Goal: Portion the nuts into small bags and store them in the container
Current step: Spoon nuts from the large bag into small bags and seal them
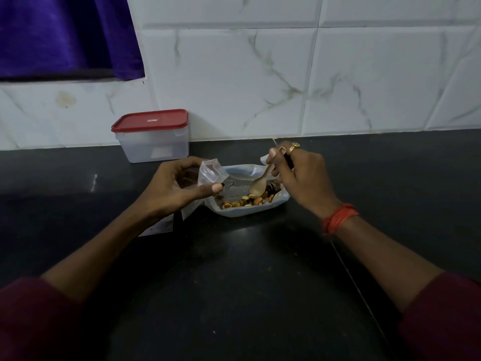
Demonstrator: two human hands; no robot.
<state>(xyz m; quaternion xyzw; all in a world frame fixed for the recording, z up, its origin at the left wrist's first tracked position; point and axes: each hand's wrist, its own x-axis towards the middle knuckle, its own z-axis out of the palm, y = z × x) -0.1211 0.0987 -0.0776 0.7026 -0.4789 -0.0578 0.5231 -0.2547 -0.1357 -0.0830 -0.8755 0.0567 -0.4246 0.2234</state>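
left hand (pixel 171 188) pinches small bag (pixel 209 175) | right hand (pixel 299 175) grips spoon (pixel 260 182) | risk — nuts (pixel 247 200) spill onto table (pixel 234 282) — mouth sags

On my screen I see two arms, and each one has a dark red sleeve. The left sleeve (pixel 33 321) fills the corner at about 8 o'clock. The right sleeve (pixel 442 316) fills the corner at about 4 o'clock. The cloth looks plain, and the dim light hides any pattern. Both sleeves stop far up the arms, so the lower arms are bare. Round the right wrist, also toward 4 o'clock but closer to the middle, is an orange-red band (pixel 338 218) made of a few thin loops side by side. The right hand (pixel 302 175) wears a gold ring (pixel 295 146) with a small round top, at about 2 o'clock.
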